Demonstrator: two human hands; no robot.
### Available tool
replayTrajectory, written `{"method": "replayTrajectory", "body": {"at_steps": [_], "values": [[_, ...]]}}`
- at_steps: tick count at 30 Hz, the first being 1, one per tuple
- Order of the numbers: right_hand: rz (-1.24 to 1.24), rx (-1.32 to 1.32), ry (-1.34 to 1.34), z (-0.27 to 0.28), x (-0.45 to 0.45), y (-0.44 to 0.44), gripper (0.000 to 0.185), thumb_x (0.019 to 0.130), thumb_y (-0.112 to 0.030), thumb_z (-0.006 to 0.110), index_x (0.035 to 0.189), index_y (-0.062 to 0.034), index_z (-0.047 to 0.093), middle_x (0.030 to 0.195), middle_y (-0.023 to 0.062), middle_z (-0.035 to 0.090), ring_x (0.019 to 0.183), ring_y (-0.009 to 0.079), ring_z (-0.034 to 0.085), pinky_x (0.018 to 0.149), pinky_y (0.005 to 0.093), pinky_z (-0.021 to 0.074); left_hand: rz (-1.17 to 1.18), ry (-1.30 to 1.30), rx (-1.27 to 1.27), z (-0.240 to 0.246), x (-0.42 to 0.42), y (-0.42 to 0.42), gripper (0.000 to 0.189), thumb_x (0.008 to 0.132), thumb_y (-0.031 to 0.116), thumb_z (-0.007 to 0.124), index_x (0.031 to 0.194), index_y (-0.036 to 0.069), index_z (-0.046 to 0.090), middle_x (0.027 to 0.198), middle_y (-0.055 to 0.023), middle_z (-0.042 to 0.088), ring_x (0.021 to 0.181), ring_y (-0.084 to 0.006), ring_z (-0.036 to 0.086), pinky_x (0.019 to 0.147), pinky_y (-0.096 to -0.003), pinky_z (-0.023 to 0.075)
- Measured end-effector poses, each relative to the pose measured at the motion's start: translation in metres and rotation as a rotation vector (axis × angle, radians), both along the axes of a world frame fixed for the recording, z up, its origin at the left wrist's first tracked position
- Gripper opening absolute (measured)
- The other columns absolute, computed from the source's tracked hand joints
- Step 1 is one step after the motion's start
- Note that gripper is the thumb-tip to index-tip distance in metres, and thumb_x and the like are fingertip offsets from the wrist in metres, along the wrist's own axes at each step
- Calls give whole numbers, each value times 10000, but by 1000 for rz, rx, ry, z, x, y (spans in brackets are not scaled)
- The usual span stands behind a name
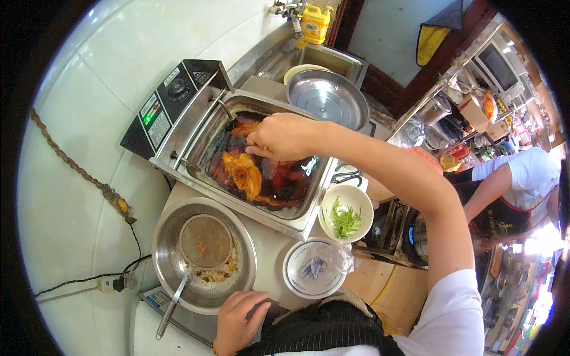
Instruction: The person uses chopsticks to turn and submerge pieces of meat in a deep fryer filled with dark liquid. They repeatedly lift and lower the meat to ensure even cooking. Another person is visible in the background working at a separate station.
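Note:
My right hand (289, 137) reaches over a countertop electric fryer (280, 224) filled with dark liquid, its fingers bent together and pointing down. Whether anything is pinched between them is hidden. Beside the fingertips, a golden-brown piece of cooked meat (244, 174) sticks out of the liquid, and another brown piece (246, 129) lies partly behind the hand. My left hand (240, 317) rests near the counter's front edge with its thumb apart, holding nothing. Close to it stands a perforated steel bowl (167, 262) with a fine-mesh skimmer (205, 242) and brown crumbs inside.
Right of the fryer are black-handled scissors (349, 175), a bowl of green shreds (343, 219) and stacked bowls (307, 278) with plastic film. A steel lid (327, 98) lies by the sink (311, 55). A co-worker (512, 191) stands at a lit gas burner (412, 236).

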State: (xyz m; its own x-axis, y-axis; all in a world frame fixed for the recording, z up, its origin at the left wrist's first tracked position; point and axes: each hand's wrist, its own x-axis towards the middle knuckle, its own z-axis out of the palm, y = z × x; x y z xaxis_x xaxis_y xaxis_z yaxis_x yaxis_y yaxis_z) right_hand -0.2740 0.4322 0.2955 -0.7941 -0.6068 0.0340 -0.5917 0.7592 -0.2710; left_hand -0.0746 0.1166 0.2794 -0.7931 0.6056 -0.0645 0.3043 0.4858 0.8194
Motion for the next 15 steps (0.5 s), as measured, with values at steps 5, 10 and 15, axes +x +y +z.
{"method": "replayTrajectory", "body": {"at_steps": [5,10,15], "values": [[-130,-44,-29,11,9,19,415,1006,-328,526,814,24,631,694,229,627,692,426,613,661,472,501,21,-24,25,-4,4,-2,208,796,62,764,998,28,727,967,-131,724,882,-282,684,789,-354,530],[-423,-234,-56,14,31,39,391,980,-300,555,856,57,655,739,252,637,737,424,639,705,476,513,-42,35,38,-11,1,-6,211,800,81,764,1003,38,726,973,-127,722,872,-285,678,781,-358,528],[-650,-843,-289,26,71,40,363,1015,-283,532,899,36,661,708,125,652,580,217,674,541,325,543,-53,32,61,-16,4,-8,198,809,94,757,990,31,707,966,-117,709,861,-299,662,776,-373,529]]}}
